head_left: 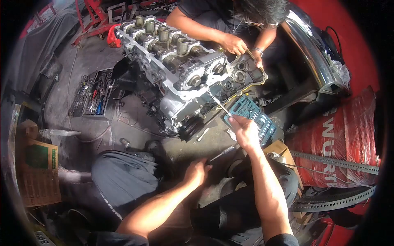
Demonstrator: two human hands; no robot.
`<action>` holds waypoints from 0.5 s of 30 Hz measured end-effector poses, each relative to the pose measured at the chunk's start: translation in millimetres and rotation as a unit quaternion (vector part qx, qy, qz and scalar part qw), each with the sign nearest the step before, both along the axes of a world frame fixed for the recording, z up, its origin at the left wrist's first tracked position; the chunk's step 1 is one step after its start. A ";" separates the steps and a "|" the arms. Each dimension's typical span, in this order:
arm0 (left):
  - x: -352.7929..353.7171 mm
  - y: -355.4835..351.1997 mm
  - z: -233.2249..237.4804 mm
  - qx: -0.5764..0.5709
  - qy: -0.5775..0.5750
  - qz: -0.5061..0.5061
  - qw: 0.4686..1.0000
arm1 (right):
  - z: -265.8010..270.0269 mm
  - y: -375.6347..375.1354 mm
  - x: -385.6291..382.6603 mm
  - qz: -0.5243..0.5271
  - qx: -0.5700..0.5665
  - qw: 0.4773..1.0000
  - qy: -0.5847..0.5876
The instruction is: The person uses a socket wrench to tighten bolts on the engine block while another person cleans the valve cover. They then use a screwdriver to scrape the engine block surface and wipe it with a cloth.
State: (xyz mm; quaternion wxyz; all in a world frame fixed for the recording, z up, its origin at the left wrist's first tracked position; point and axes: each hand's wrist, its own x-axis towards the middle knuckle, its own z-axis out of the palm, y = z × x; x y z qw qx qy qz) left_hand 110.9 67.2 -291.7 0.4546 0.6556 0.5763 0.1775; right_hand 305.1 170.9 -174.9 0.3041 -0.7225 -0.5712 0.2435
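Note:
My right hand (245,132) is closed on a slim metal rod (221,106), whose far end meets the front of the engine block (178,104) below the cam sprockets (195,80). Lower and to the left, my left hand (196,172) grips a metal-shafted hand tool (225,153) that points up to the right. Its handle is mostly hidden by the fingers. A teal socket set case (252,117) lies open just beyond my right hand. Under the engine's front corner sits a black ribbed pulley (191,128).
Opposite me, a person's hands (236,44) work at a metal engine cover (246,76). A tray of hand tools (96,94) stands left on the floor. Cardboard boxes (39,172) flank me, and a plastic-wrapped red drum (332,143) and perforated metal strips (336,164) are at right.

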 end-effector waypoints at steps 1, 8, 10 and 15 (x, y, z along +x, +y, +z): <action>-7.1 -3.0 14.1 0.023 0.015 0.001 1.000 | 1.0 3.9 2.2 0.001 -0.035 0.998 0.052; -29.2 -32.9 85.5 0.072 0.066 -0.032 0.995 | 1.5 9.3 6.4 -0.001 -0.129 0.974 0.188; -31.6 -33.2 102.1 0.063 0.105 -0.049 0.991 | 4.4 9.9 4.3 -0.014 -0.149 0.967 0.207; -33.4 -20.0 138.0 0.052 0.167 -0.109 0.979 | 18.0 9.8 0.4 -0.037 -0.176 0.943 0.278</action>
